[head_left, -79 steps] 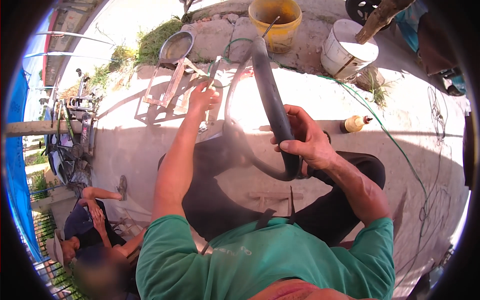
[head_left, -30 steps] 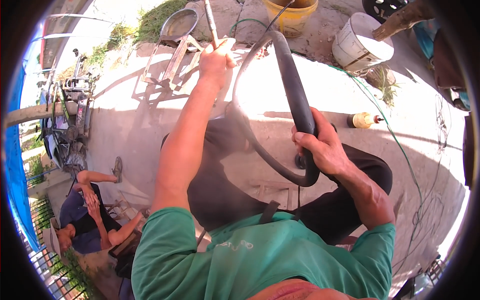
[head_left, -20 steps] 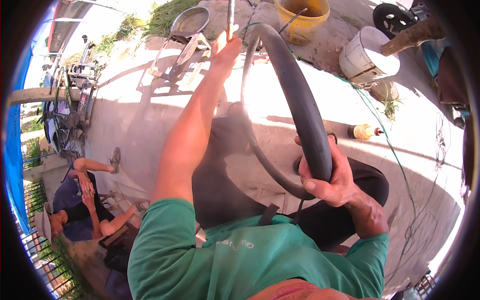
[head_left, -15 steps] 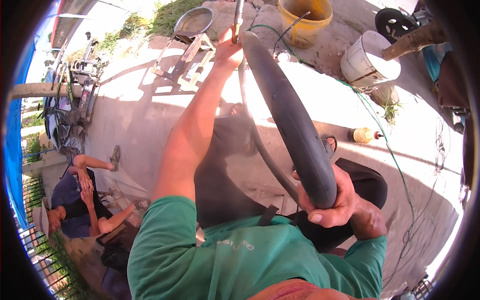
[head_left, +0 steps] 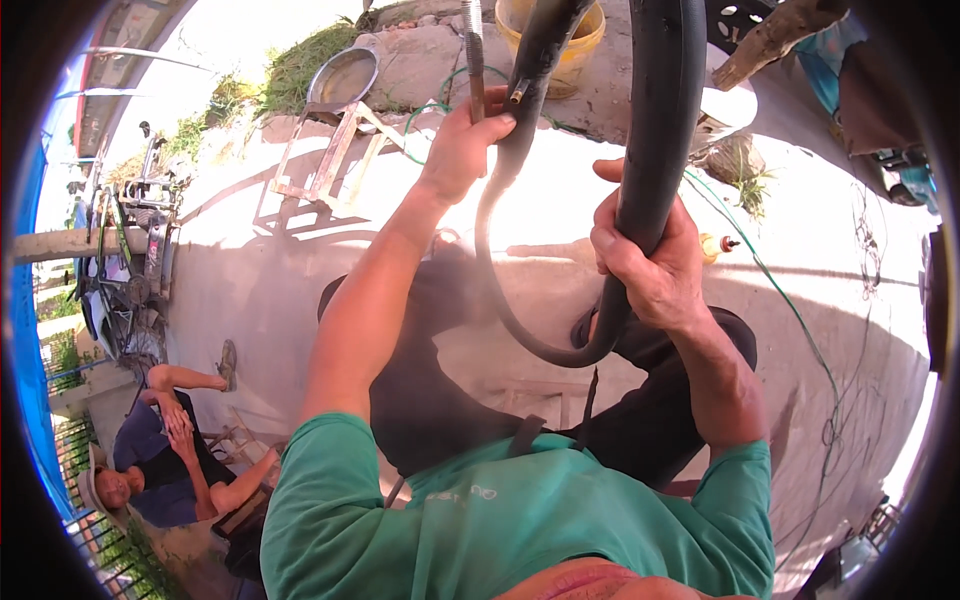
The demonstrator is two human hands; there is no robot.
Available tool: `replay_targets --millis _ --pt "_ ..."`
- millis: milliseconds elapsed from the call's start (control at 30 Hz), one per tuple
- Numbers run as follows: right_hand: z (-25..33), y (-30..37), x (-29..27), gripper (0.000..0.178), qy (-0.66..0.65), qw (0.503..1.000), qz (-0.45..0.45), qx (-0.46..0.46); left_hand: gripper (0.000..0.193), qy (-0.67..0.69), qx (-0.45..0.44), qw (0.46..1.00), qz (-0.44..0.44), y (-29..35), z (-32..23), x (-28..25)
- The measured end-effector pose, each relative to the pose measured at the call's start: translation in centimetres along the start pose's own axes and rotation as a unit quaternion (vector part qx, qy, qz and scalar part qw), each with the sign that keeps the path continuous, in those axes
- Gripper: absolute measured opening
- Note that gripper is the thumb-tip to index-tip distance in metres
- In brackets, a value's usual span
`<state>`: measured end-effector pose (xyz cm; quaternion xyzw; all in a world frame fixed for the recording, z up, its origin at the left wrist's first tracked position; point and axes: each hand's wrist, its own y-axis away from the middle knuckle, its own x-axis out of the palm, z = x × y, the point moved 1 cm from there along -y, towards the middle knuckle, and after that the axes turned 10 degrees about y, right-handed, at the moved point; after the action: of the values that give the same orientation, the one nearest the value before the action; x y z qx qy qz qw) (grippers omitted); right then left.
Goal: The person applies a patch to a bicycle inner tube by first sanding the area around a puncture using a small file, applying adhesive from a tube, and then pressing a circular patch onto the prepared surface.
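A black rubber inner tube [head_left: 660, 110] hangs in a loop before me, fat on the right and thinner where it curves down toward my lap. My right hand [head_left: 650, 255] is wrapped round the fat part, fingers closed. My left hand [head_left: 465, 150] is closed at the tube's left side, close to a brass-coloured valve stem [head_left: 519, 92] that sticks out of the rubber. The same hand also holds a slim piece with a ribbed metal upper part and brown lower end [head_left: 474, 60]; its top runs out of view.
A yellow bucket [head_left: 598, 22] stands behind the tube. To its left are a wooden stool [head_left: 325, 165] and a metal basin [head_left: 318, 90]. A green hose [head_left: 775, 285] crosses the ground at right. Another person [head_left: 170, 450] sits at the left, below piled bicycle parts [head_left: 130, 235].
The inner tube has been raised and turned, bringing its valve stem into view. My right hand has moved up and forward with it; my left hand has come slightly nearer.
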<state>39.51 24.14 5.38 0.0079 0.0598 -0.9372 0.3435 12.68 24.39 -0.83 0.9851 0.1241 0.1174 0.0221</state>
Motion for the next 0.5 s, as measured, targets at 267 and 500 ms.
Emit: replay_targets --millis 267,500 --pt "-0.5 -3.0 -1.9 0.044 -0.052 0.988 -0.114 0.089 0.040 0.074 -0.100 0.989 0.076 5.3 -0.6 7.1" --pt "-1.3 -3.5 -2.7 0.050 -0.142 0.977 -0.092 0.129 0.039 0.075 -0.080 0.993 0.033 6.6 -0.4 7.9"
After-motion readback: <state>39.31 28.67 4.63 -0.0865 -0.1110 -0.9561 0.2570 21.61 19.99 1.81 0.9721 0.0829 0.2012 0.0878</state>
